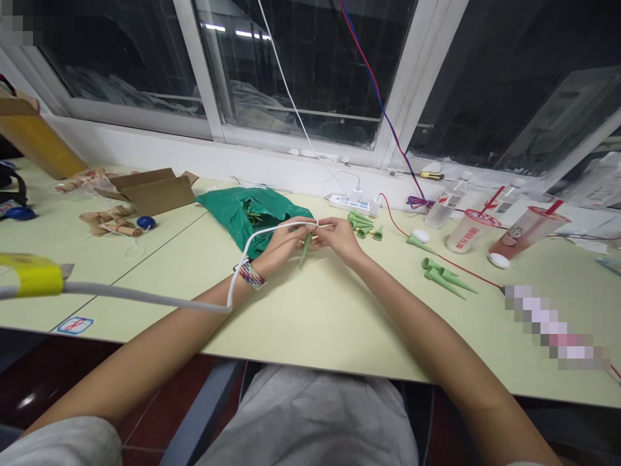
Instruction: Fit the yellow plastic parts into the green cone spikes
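Observation:
My left hand [290, 239] is closed around a slim green cone [306, 249], which points down toward the table. Close beside it, my right hand [342, 236] pinches with its fingertips at the cone's upper end. What lies between those right fingertips is too small to tell. Just behind my left hand lies an open green plastic bag [228, 204] with more green pieces inside. A group of similar green cones [359, 223] rests past my right hand. Several more green cones [444, 277] lie farther right.
A white cable [252, 243] crosses the view before my left wrist. Left are a cardboard box [152, 192] and wooden toys [109, 222] with a blue ball. Right stand drink cups [470, 231] and a bottle [442, 206]. A power strip [352, 204] sits by the window wall.

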`<action>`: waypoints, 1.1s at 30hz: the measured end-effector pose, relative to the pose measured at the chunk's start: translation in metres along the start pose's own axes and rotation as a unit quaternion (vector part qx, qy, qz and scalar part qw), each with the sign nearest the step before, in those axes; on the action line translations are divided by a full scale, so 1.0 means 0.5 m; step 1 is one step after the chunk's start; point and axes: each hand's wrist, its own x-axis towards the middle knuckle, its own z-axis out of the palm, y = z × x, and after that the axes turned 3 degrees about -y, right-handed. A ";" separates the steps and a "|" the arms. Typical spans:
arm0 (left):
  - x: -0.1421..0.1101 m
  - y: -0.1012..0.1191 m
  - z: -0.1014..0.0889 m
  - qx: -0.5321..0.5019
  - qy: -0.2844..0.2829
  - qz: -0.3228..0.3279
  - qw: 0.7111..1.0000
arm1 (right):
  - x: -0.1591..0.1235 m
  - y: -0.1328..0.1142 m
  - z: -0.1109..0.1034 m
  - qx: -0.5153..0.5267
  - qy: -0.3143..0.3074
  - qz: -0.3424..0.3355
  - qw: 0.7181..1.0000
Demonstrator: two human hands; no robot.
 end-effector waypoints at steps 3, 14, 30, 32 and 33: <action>0.012 -0.005 -0.014 -0.018 0.060 0.006 0.998 | 0.001 0.014 0.006 -0.112 0.034 -0.039 0.992; 0.037 -0.017 -0.030 -0.119 0.174 0.005 0.978 | -0.024 0.067 0.058 -0.633 -0.006 -0.164 0.756; -0.016 -0.029 0.029 -0.107 -0.065 -0.047 0.991 | -0.140 0.062 -0.153 -0.194 0.041 -0.158 0.967; -0.034 -0.023 0.051 -0.120 -0.102 -0.066 0.985 | -0.145 0.061 -0.155 -0.176 0.038 -0.152 0.972; -0.041 -0.020 0.061 -0.140 -0.102 -0.088 0.981 | -0.147 0.060 -0.152 -0.168 0.028 -0.150 0.974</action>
